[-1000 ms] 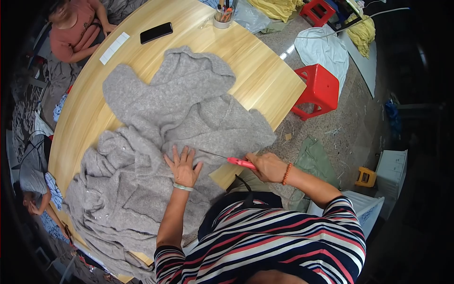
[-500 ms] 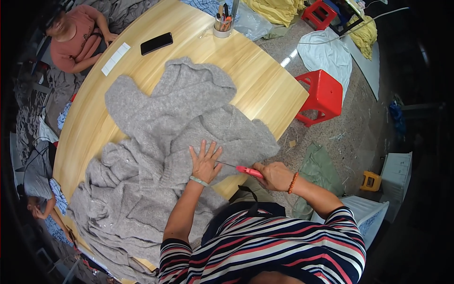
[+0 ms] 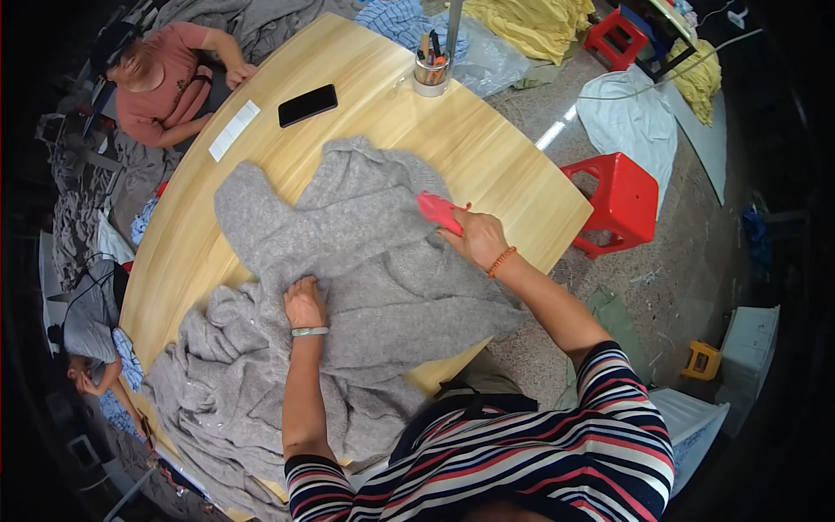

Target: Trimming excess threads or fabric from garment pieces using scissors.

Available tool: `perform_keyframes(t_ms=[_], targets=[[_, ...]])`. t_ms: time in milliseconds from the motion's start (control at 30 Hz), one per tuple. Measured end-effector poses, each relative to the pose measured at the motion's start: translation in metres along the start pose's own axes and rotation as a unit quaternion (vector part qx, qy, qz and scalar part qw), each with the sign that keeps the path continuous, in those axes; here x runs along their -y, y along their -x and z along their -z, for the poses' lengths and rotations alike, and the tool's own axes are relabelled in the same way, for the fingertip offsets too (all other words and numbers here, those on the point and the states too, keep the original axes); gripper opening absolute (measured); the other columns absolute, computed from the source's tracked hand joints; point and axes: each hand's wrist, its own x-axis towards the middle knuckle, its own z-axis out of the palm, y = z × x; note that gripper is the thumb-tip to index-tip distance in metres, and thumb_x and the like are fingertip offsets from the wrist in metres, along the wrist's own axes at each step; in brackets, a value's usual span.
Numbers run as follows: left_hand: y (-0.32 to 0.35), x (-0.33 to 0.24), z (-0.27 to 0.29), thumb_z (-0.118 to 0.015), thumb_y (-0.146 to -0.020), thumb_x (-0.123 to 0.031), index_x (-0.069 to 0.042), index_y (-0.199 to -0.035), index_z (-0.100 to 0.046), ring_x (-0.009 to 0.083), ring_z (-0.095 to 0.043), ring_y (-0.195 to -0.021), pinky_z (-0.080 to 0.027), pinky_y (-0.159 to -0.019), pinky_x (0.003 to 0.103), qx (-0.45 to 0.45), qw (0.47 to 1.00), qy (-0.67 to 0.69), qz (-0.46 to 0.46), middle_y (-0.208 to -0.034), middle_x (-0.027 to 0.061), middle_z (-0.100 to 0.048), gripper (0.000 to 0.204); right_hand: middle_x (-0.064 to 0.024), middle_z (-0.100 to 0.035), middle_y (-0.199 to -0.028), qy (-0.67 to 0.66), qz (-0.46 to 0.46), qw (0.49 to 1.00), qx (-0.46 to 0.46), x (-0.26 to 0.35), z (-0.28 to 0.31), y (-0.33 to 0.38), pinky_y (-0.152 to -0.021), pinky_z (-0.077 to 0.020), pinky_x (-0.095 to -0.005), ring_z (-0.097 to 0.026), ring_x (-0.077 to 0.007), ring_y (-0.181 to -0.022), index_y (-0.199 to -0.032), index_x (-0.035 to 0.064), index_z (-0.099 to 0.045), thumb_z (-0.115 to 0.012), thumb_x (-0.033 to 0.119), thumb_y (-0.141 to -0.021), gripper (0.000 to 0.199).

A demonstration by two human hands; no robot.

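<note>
A fuzzy grey knit sweater [image 3: 374, 261] lies spread on the wooden table, one sleeve stretched toward the far left. My left hand [image 3: 306, 306] is closed on its fabric near the middle, with the fingers curled under and partly hidden. Over the sweater's far right part, my right hand [image 3: 477, 237] grips a red-handled tool [image 3: 439, 211]; I cannot make out its tip here. Beside my left forearm, more crumpled grey knitwear [image 3: 226, 374] is heaped along the near left of the table.
On the table [image 3: 504, 165] are a black phone [image 3: 307, 105], a white paper strip [image 3: 234, 130] and a cup of pens [image 3: 430, 74]. A red stool [image 3: 619, 200] stands right of it. Two people [image 3: 161, 96] sit along the left side. White bins [image 3: 691, 426] stand at lower right.
My left hand has gone from lying flat with fingers spread to gripping the fabric further left. My right hand with the tool has moved up and away, over the sweater's far part.
</note>
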Motion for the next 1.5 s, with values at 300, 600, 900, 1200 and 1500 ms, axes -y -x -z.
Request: perform_keyframes(t_ms=[300, 600, 900, 1200, 1500], targets=[[0.019, -0.008, 0.017, -0.063, -0.082, -0.015, -0.005, -0.107, -0.064, 0.0313, -0.057, -0.106, -0.042, -0.095, 0.044, -0.112, 0.968, -0.183, -0.132, -0.109, 0.0134, -0.065, 0.027, -0.0202, -0.067, -0.084, -0.008, 0.074, 0.996, -0.043, -0.042, -0.058, -0.039, -0.068, -0.0514, -0.0489, -0.065, -0.0394, -0.077, -0.097, 0.0038, -0.058, -0.065, 0.020, -0.085, 0.021], [0.010, -0.026, 0.162, -0.056, -0.094, -0.015, 0.001, -0.120, -0.058, 0.0148, -0.063, -0.089, -0.051, -0.080, 0.031, 0.002, 0.655, 0.750, 0.091, -0.098, 0.0047, -0.068, 0.031, -0.0010, -0.061, -0.076, -0.268, -0.029, 0.963, -0.027, -0.072, 0.166, 0.047, -0.061, -0.0459, -0.0276, -0.056, -0.0096, -0.068, -0.101, -0.0026, -0.064, -0.066, 0.015, -0.090, 0.021], [0.018, 0.047, 0.088, -0.063, -0.082, -0.005, -0.005, -0.100, -0.069, 0.0286, -0.065, -0.087, -0.051, -0.078, 0.036, -0.018, 0.977, 0.142, -0.155, -0.092, 0.0098, -0.070, 0.019, -0.0242, -0.067, -0.086, 0.044, 0.001, 0.993, 0.109, -0.086, 0.077, 0.100, -0.073, -0.0517, -0.0479, -0.064, -0.0428, -0.083, -0.103, 0.0027, -0.063, -0.069, 0.032, -0.085, 0.035], [0.098, 0.001, 0.099, -0.070, -0.074, -0.007, -0.008, -0.121, -0.063, 0.0349, -0.057, -0.107, -0.044, -0.092, 0.042, -0.052, 0.986, 0.119, -0.105, -0.115, 0.0133, -0.064, 0.047, -0.0258, -0.066, -0.090, 0.124, -0.086, 0.983, 0.108, -0.134, 0.058, 0.135, -0.074, -0.0516, -0.0497, -0.065, -0.0415, -0.086, -0.115, 0.0065, -0.062, -0.069, 0.024, -0.084, 0.037], [0.018, 0.036, 0.171, -0.050, -0.094, 0.004, -0.003, -0.110, -0.070, 0.0021, -0.055, -0.068, -0.041, -0.055, 0.019, 0.014, 0.875, 0.479, 0.075, -0.086, 0.0018, -0.069, 0.027, -0.0147, -0.057, -0.068, -0.112, -0.137, 0.980, 0.088, -0.157, 0.154, 0.139, -0.064, -0.0463, -0.0367, -0.054, -0.0194, -0.063, -0.091, -0.0018, -0.061, -0.069, 0.020, -0.088, 0.023]])
